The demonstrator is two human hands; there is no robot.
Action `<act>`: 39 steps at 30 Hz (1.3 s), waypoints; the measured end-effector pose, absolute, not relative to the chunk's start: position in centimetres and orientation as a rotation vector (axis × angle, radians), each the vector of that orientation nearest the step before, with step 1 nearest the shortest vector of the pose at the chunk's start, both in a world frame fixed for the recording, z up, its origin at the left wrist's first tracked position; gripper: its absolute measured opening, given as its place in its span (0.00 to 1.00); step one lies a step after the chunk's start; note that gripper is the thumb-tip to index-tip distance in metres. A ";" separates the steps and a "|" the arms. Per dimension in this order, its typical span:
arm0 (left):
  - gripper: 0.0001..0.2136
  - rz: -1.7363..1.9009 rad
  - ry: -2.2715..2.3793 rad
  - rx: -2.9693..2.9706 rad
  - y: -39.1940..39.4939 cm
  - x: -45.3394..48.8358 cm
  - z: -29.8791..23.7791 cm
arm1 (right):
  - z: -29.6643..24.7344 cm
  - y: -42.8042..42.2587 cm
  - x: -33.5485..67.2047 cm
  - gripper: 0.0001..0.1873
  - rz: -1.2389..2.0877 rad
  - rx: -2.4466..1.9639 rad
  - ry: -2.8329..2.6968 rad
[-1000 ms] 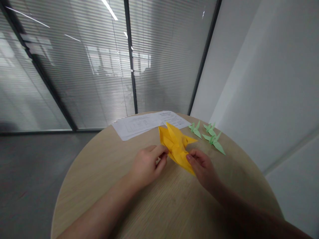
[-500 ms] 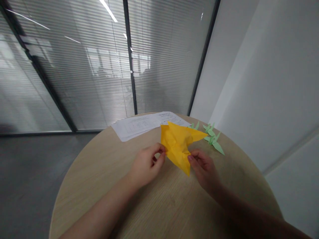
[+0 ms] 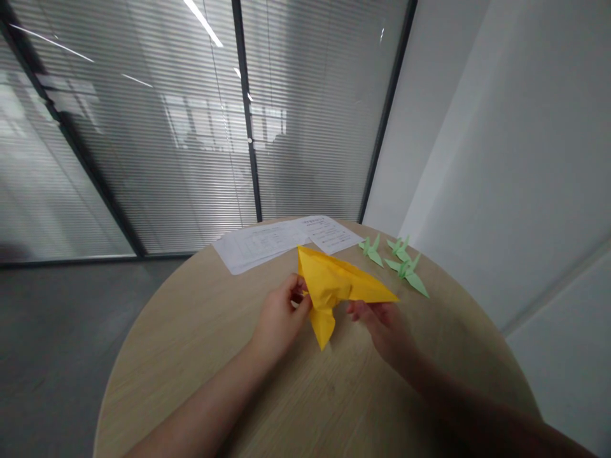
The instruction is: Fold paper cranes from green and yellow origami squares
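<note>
A folded yellow paper piece (image 3: 337,287) is held just above the round wooden table (image 3: 200,356). My left hand (image 3: 281,315) pinches its left edge with thumb and fingers closed. My right hand (image 3: 384,324) holds it from below on the right, fingers curled under the long pointed flap. One pointed end of the paper hangs down between my hands, another points right.
Three small green paper cranes (image 3: 398,264) lie at the table's far right. White printed sheets (image 3: 281,240) lie at the far edge. A glass partition with blinds stands behind; a white wall runs along the right.
The yellow paper has been turned and refolded: its upright spread flaps have collapsed into a long point to the right. Both hands stayed on it and rose slightly.
</note>
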State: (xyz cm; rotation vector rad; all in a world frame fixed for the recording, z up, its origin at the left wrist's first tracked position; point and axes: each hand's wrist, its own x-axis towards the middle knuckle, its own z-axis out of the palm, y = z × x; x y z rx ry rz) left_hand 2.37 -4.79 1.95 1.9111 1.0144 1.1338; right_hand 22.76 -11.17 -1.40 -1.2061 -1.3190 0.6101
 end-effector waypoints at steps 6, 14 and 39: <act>0.07 1.149 1.010 2.074 -4.7 1.8 2.7 | -1.8 -10.0 23.1 0.27 0.967 -1.204 -1.045; 0.10 1.158 1.007 2.115 -3.7 1.6 1.9 | -1.6 -9.7 23.3 0.19 1.138 -1.074 -0.833; 0.11 1.046 1.013 2.003 -1.0 0.1 2.0 | -2.5 -9.1 25.4 0.18 0.884 -1.166 -1.024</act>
